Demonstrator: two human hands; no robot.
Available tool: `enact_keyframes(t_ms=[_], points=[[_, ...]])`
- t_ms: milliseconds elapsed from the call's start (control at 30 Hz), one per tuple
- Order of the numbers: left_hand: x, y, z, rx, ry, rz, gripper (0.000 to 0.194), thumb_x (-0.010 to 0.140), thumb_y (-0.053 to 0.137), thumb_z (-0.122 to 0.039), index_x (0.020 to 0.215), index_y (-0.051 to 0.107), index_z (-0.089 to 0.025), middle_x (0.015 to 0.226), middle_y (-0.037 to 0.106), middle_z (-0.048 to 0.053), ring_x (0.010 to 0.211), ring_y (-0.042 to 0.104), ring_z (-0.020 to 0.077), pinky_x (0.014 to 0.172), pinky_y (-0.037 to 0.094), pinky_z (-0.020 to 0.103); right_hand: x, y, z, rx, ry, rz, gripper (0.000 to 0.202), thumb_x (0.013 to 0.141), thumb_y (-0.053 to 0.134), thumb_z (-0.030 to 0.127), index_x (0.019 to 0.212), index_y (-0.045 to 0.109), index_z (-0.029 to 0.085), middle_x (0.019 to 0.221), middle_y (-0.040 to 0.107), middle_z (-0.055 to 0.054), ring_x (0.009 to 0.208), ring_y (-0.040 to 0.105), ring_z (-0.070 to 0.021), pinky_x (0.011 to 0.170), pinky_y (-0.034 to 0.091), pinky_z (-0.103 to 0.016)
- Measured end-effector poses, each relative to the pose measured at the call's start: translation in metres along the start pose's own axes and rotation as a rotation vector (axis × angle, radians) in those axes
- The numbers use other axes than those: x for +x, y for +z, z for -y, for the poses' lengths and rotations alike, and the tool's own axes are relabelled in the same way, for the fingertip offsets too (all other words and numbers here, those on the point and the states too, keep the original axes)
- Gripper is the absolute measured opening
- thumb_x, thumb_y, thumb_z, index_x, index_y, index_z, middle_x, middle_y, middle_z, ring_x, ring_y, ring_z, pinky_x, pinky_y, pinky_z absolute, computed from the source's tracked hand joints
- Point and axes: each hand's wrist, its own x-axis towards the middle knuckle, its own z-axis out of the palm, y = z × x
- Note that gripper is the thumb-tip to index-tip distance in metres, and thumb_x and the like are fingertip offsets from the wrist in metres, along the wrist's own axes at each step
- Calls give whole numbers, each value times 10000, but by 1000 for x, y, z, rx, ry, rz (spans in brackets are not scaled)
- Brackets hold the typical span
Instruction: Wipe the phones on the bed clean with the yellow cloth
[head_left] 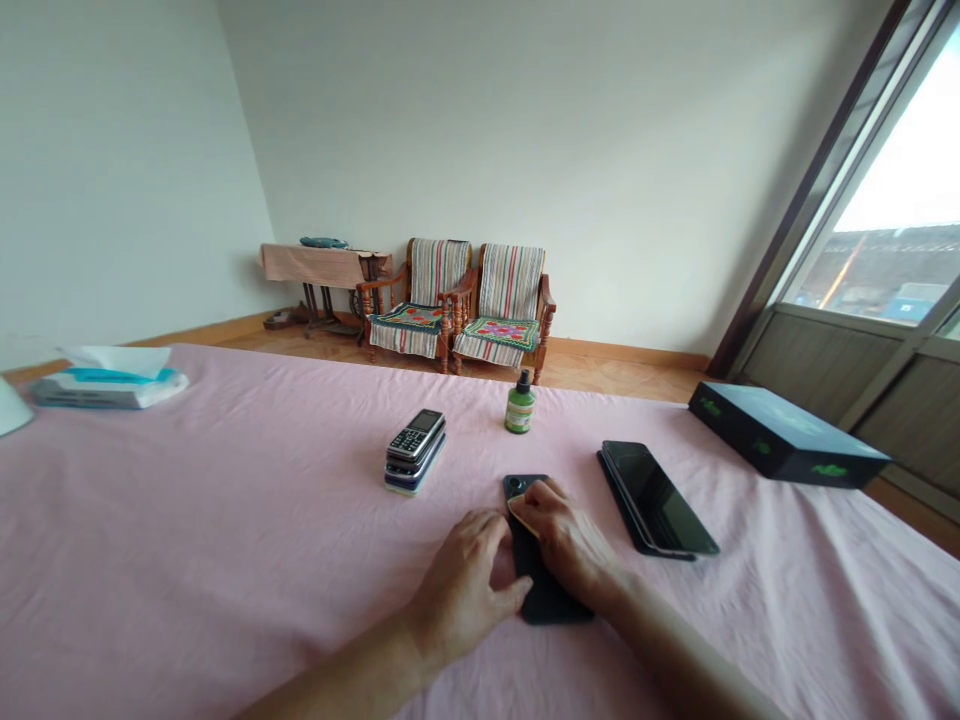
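A dark smartphone (pixel 556 598) lies with its back and camera lens facing up on the pink cloth. My left hand (pixel 469 575) holds it by its left edge, with the thumb lying over the lower part and the fingers curled at the side. My right hand (pixel 561 530) is closed on a small pale cloth (pixel 523 514) and presses it against the back of the phone, just below the camera. The palm and fingers of that hand cover much of the phone's upper right. How thick the cloth is cannot be made out.
A stack of phones topped by a keypad phone (pixel 418 435) stands left. Beyond is a green bottle (pixel 520 408); right are stacked smartphones (pixel 660 500) and a black box (pixel 780 440). A tissue pack (pixel 112 385) lies far left. Two chairs (pixel 499 310) stand past the table.
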Motion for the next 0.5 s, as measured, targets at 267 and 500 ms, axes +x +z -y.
enact_keyframes(t_ms=[267, 500], points=[[0, 2, 1, -5, 1, -7, 318, 658, 745, -127, 937, 605, -187, 1034, 621, 61, 1017, 548, 265, 955, 424, 406, 12, 14, 1, -66, 100, -54, 154, 904, 545, 130, 782, 612, 198, 870, 535, -27, 840, 477, -176, 671, 355, -261], [0, 0, 0, -28, 16, -4, 373, 663, 729, -118, 1003, 598, -198, 1049, 618, 56, 1031, 546, 259, 946, 430, 395, 11, 12, 5, -69, 99, -45, 204, 885, 520, 95, 744, 631, 193, 838, 531, -31, 826, 475, -169, 665, 357, -256]])
